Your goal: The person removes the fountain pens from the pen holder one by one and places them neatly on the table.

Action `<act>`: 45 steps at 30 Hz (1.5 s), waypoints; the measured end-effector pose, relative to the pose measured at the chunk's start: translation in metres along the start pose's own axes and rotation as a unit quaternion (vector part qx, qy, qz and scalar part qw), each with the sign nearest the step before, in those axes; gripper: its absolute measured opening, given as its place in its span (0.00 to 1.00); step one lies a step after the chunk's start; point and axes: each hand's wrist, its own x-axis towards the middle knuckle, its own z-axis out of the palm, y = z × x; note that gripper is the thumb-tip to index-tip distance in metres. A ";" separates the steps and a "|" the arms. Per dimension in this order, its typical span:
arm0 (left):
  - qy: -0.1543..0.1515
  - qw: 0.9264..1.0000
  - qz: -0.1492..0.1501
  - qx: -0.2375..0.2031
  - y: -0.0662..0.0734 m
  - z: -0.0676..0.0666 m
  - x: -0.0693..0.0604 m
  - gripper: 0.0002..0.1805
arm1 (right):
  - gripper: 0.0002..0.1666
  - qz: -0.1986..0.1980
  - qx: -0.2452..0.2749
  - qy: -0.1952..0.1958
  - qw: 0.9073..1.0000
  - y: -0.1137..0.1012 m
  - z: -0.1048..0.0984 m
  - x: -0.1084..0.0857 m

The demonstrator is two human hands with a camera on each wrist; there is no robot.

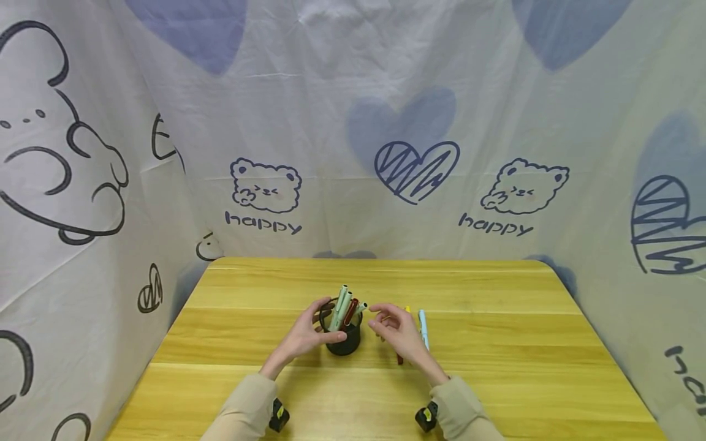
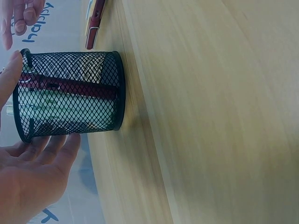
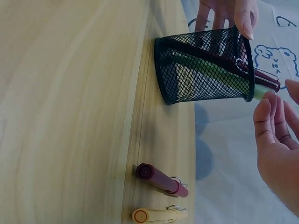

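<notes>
On tabletop, left grip curled round black mesh cup, pens inside; right grip loosely spread, fingertips right by pale green pen, contact unclear

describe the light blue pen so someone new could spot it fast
On the wooden table, find the right hand, beside the black mesh cup. The light blue pen lies to that hand's right, on the side away from the cup. Its pale blue colour sets it apart from the yellow pen and dark red pen nearby.

In head view, yellow pen seems mostly hidden.
</notes>
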 end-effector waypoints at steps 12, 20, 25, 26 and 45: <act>0.001 1.000 0.000 0.003 0.000 0.000 0.000 0.54 | 0.17 0.004 0.003 -0.003 1.000 -0.001 0.000 0.000; 0.001 1.000 -0.001 0.006 -0.001 0.000 0.000 0.52 | 0.17 0.007 0.007 -0.003 1.000 -0.001 0.000 -0.001; 0.001 1.000 -0.002 0.006 -0.001 0.000 0.000 0.52 | 0.17 0.015 0.010 -0.002 1.000 -0.002 0.001 0.000; 0.002 1.000 -0.001 0.006 -0.001 0.000 -0.001 0.52 | 0.17 0.017 0.010 -0.001 1.000 -0.002 0.001 0.000; 0.005 1.000 -0.002 0.019 -0.001 0.000 0.000 0.54 | 0.21 0.056 0.032 0.026 0.998 0.000 0.005 0.007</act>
